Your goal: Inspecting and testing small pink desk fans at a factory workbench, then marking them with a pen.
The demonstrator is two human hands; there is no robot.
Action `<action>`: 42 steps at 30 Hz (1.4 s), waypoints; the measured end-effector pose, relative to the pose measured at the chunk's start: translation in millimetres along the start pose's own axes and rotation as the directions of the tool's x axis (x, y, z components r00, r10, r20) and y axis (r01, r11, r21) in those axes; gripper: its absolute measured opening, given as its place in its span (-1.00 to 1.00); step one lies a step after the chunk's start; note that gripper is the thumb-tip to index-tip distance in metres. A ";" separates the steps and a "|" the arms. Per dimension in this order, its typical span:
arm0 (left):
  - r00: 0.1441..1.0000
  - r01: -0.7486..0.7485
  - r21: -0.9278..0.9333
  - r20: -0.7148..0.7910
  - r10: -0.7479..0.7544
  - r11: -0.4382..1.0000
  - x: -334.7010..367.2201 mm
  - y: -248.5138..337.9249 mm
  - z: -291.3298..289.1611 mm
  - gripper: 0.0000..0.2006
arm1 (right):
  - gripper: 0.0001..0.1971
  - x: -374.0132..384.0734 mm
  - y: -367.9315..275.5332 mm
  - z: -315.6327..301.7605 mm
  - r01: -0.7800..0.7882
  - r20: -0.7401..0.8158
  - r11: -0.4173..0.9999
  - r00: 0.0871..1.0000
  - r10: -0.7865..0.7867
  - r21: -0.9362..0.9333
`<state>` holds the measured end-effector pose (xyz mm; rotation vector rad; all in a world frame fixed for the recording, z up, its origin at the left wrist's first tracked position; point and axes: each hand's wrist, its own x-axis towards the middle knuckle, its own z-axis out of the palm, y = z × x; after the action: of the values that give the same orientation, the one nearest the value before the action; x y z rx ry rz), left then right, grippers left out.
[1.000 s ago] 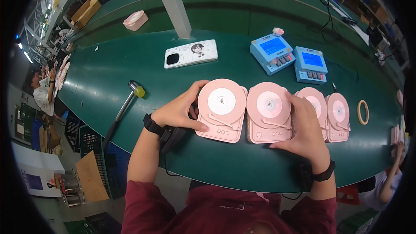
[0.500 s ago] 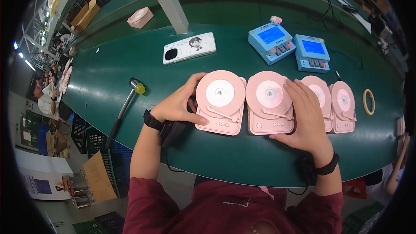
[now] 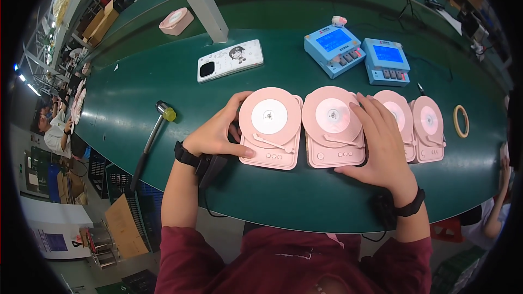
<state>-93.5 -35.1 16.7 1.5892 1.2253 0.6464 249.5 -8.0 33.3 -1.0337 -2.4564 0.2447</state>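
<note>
Four pink toy-like record players stand in a row on the green table, each with a round platter, a pale disc, a tonearm and small knobs. My left hand grips the left edge of the leftmost record player, thumb on its lower left corner. Around the right side of the second record player my right hand is closed, fingers over the platter's rim and thumb at the lower edge. That hand partly covers the third record player. At the right end sits the fourth record player.
Behind the row lie a phone in a white patterned case and two blue boxes with screens. A mallet with a yellow head rests at left, a tape ring at right. A grey post rises behind, near another pink player.
The whole view has shifted slightly, so the scene sits a little further left. Both hands keep the same hold on the two left record players.
</note>
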 end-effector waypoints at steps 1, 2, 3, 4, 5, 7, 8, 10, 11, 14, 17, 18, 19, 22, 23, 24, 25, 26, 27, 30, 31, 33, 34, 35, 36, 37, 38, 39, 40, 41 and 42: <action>1.000 0.001 0.000 0.000 -0.001 1.000 -0.1 0.0 0.2 0.08 | -0.04 -0.2 -0.1 -0.2 0.000 0.007 1.000 1.000 0.000 -0.001; 1.000 0.000 -0.004 -0.001 0.000 1.000 -0.1 0.0 0.5 0.08 | -0.04 -0.4 -0.2 -0.2 -0.001 0.014 1.000 1.000 0.001 -0.001; 1.000 0.000 -0.007 -0.003 0.000 1.000 -0.1 0.2 0.6 0.08 | -0.04 -0.5 -0.1 -0.1 -0.001 0.015 1.000 1.000 0.001 -0.001; 1.000 -0.001 -0.009 -0.004 0.001 1.000 -0.2 0.3 0.7 0.08 | -0.05 -0.6 0.2 0.0 0.000 0.014 1.000 1.000 0.000 -0.001; 1.000 -0.001 -0.009 -0.004 0.001 1.000 -0.3 0.7 0.7 0.08 | -0.05 -0.6 0.4 -0.2 0.002 0.012 1.000 1.000 -0.002 -0.003; 1.000 0.004 -0.005 -0.003 -0.005 1.000 -0.7 1.4 0.5 0.08 | -0.05 -0.5 0.4 -0.2 0.004 0.011 1.000 1.000 -0.004 -0.004; 1.000 0.007 -0.003 -0.002 -0.007 1.000 -0.8 1.4 0.4 0.08 | -0.05 -0.4 0.3 -0.2 0.004 0.006 1.000 1.000 -0.004 0.001; 1.000 0.000 -0.009 -0.001 0.000 1.000 -0.5 1.0 0.7 0.08 | -0.05 -0.2 0.1 -0.2 0.005 -0.005 1.000 1.000 -0.005 0.010; 1.000 -0.007 -0.015 0.000 0.007 1.000 -0.3 0.7 0.8 0.08 | -0.05 -0.2 0.3 -0.2 0.005 -0.005 1.000 1.000 -0.005 0.010; 1.000 -0.013 -0.021 0.001 0.013 1.000 -0.3 0.7 0.8 0.08 | -0.05 -0.8 1.4 0.4 0.006 -0.019 1.000 1.000 -0.006 0.027; 1.000 -0.011 -0.021 0.004 0.011 1.000 -0.1 0.6 0.4 0.08 | -0.04 -0.8 1.7 1.2 0.004 -0.022 1.000 1.000 -0.003 0.030; 1.000 -0.012 -0.020 0.005 0.012 1.000 0.0 0.4 0.4 0.08 | -0.04 -0.8 1.8 1.3 0.002 -0.024 0.999 1.000 -0.001 0.032; 1.000 -0.012 -0.019 0.005 0.012 1.000 0.1 0.2 0.4 0.08 | -0.04 -1.0 1.8 1.2 0.002 -0.024 0.999 1.000 -0.001 0.032; 1.000 -0.014 -0.015 0.003 0.014 1.000 0.0 0.0 0.2 0.08 | -0.04 -1.2 1.5 0.5 -0.005 -0.011 0.999 1.000 0.006 0.031; 1.000 -0.014 -0.013 0.002 0.014 1.000 -0.2 0.0 0.2 0.08 | -0.04 -0.9 1.1 0.3 -0.004 -0.011 1.000 1.000 0.005 0.031; 1.000 -0.014 -0.011 0.001 0.014 1.000 -0.4 -0.1 0.1 0.08 | -0.04 -0.5 0.5 0.2 -0.008 -0.004 1.000 1.000 0.008 0.023; 1.000 -0.015 -0.011 0.000 0.015 1.000 -0.3 -0.3 0.0 0.08 | -0.04 -0.4 0.1 0.2 -0.012 0.003 1.000 1.000 0.012 0.015; 1.000 -0.009 -0.010 0.003 0.009 1.000 -0.2 -0.5 -0.1 0.08 | -0.04 -0.3 -0.2 0.2 -0.016 0.011 1.000 1.000 0.016 0.007; 1.000 -0.004 -0.009 0.005 0.004 1.000 -0.2 -0.6 -0.3 0.08 | -0.04 -0.3 -0.2 0.2 -0.016 0.011 1.000 1.000 0.016 0.006; 1.000 -0.013 -0.010 0.006 0.013 1.000 0.0 -0.6 -0.1 0.08 | -0.04 -0.6 0.0 0.5 -0.014 0.017 1.000 1.000 0.014 -0.017; 1.000 -0.026 -0.012 0.005 0.026 1.000 0.2 -0.3 0.1 0.08 | -0.04 -0.7 0.2 0.6 -0.013 0.016 1.000 1.000 0.013 -0.017; 0.999 -0.041 -0.013 0.003 0.041 0.999 0.2 0.2 0.2 0.08 | -0.04 -1.0 0.7 0.6 -0.007 0.020 1.000 1.000 0.008 -0.013; 0.999 -0.051 -0.031 -0.004 0.051 0.998 -0.1 0.5 0.1 0.07 | -0.04 -1.1 1.0 0.6 -0.005 0.021 1.000 1.000 0.005 -0.010; 0.998 -0.063 -0.050 -0.008 0.063 0.997 0.8 0.2 0.4 0.06 | -0.04 -1.5 1.5 0.5 -0.008 0.020 1.000 1.000 0.008 -0.014; 0.997 -0.076 -0.069 -0.013 0.075 0.995 1.7 0.0 0.7 0.05 | -0.04 -1.3 1.8 0.5 -0.005 0.018 1.000 1.000 0.005 -0.011; 0.997 -0.079 -0.070 -0.009 0.079 0.994 2.4 -0.8 1.0 0.05 | -0.04 -1.0 2.1 0.6 -0.002 0.016 1.000 1.000 0.002 -0.008; 0.998 -0.069 -0.098 -0.019 0.067 0.993 2.6 -2.2 1.2 0.03 | -0.04 -1.0 2.3 0.4 0.000 0.014 1.000 1.000 0.000 -0.006; 0.998 -0.059 -0.127 -0.029 0.056 0.990 2.8 -3.7 1.4 0.01 | -0.04 -1.2 2.3 0.2 -0.004 0.013 1.000 1.000 0.004 -0.010; 0.998 -0.048 -0.155 -0.039 0.042 0.987 2.6 -4.8 1.4 -0.01 | -0.03 -1.2 2.3 0.4 -0.005 0.010 1.000 1.000 0.005 0.000; 0.998 -0.050 -0.156 -0.036 0.045 0.986 2.6 -5.4 1.4 -0.01 | -0.03 -1.2 2.2 0.5 -0.005 0.008 1.000 1.000 0.005 0.010; 0.998 -0.051 -0.169 -0.041 0.045 0.984 2.4 -6.0 1.2 -0.02 | -0.03 -1.2 2.1 0.6 -0.006 0.006 1.000 1.000 0.006 0.020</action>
<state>-94.0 -33.2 10.4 1.4733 1.1304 0.7931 251.3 -7.4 31.7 -1.0334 -2.4514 0.2736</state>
